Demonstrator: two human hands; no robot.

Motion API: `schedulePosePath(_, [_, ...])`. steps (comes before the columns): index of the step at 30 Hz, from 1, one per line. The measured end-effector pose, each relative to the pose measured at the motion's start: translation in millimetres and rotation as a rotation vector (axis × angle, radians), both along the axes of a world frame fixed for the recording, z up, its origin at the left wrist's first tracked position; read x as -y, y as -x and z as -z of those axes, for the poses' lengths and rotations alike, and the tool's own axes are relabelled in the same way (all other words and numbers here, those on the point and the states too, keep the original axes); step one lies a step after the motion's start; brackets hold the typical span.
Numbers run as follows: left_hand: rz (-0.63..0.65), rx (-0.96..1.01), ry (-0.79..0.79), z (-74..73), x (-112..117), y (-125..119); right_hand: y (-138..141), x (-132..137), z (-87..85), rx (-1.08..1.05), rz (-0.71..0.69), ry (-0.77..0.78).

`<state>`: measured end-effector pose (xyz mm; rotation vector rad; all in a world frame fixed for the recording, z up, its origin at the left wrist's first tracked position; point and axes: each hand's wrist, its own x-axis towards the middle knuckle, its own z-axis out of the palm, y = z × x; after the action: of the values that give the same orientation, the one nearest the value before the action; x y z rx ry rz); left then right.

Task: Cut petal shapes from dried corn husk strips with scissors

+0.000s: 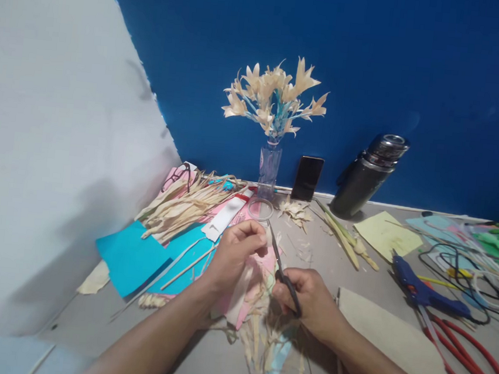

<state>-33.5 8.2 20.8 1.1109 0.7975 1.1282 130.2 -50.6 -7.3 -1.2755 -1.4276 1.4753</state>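
My right hand point(309, 301) is closed around the black handles of a small pair of scissors point(280, 263), blades pointing up and away toward my left hand. My left hand point(236, 253) is closed in a pinch on a pale strip of dried husk point(244, 286) that hangs down over pink paper. The scissor blades sit just right of that strip. Cut husk scraps point(261, 341) lie on the table below both hands.
A clear bottle vase of husk flowers point(275, 104) stands at the blue wall, with a phone point(307, 178) and a dark flask point(368, 175). A husk pile point(186, 201) and blue paper point(136, 258) lie left. A blue glue gun point(420, 289) and red scissors point(471, 361) lie right.
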Motion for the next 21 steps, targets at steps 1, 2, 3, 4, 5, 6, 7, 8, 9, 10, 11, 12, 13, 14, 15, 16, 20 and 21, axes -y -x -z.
schedulePosePath(1, [0.005,-0.008,-0.009,0.2,-0.4,0.6,0.1,0.0,-0.6,-0.002,-0.003,0.004])
schedulePosePath(2, [0.007,-0.006,-0.009,0.2,-0.5,0.7,0.1,0.1,-1.0,-0.005,-0.009,0.009])
schedulePosePath(3, [0.009,0.003,-0.001,0.2,-0.5,0.5,0.3,0.3,-1.0,-0.011,-0.018,0.013])
schedulePosePath(4, [0.01,0.015,0.014,0.1,-0.4,-0.1,0.4,0.7,-0.8,-0.022,-0.03,0.017])
schedulePosePath(5, [0.011,0.025,0.032,0.0,-0.3,-0.8,0.5,1.2,-0.4,-0.035,-0.043,0.021])
schedulePosePath(6, [0.011,0.031,0.052,-0.1,-0.1,-1.5,0.5,1.7,0.3,-0.049,-0.052,0.024])
schedulePosePath(7, [0.007,0.035,0.067,-0.2,0.0,-2.2,0.6,2.2,1.2,-0.059,-0.057,0.025])
schedulePosePath(8, [0.004,0.037,0.077,-0.2,0.2,-2.7,0.6,2.6,2.1,-0.062,-0.058,0.025])
schedulePosePath(9, [0.0,0.038,0.082,-0.2,0.4,-3.1,0.5,2.9,2.9,-0.06,-0.054,0.024])
schedulePosePath(10, [-0.004,0.04,0.081,-0.2,0.5,-3.3,0.3,3.0,3.6,-0.054,-0.051,0.023])
schedulePosePath(11, [-0.005,0.042,0.078,-0.2,0.6,-3.3,-0.1,3.1,4.1,-0.051,-0.048,0.021])
schedulePosePath(12, [-0.006,0.046,0.074,-0.2,0.8,-3.3,-0.5,3.1,4.3,-0.054,-0.052,0.02])
schedulePosePath(13, [-0.004,0.049,0.072,-0.2,0.9,-3.2,-1.0,3.0,4.1,-0.067,-0.063,0.019])
schedulePosePath(14, [-0.001,0.056,0.073,-0.3,1.0,-3.0,-1.6,3.0,3.5,-0.086,-0.077,0.016])
schedulePosePath(15, [0.004,0.065,0.078,-0.3,1.1,-2.9,-2.2,3.1,2.7,-0.109,-0.092,0.01])
schedulePosePath(16, [0.014,0.074,0.084,-0.2,1.2,-2.9,-2.8,3.2,1.6,-0.129,-0.108,0.003])
schedulePosePath(20, [0.046,0.087,0.089,0.8,1.6,-3.2,-3.4,3.7,-1.7,-0.15,-0.126,-0.019])
schedulePosePath(21, [0.043,0.083,0.084,1.1,1.8,-3.4,-3.2,3.8,-1.8,-0.138,-0.121,-0.017])
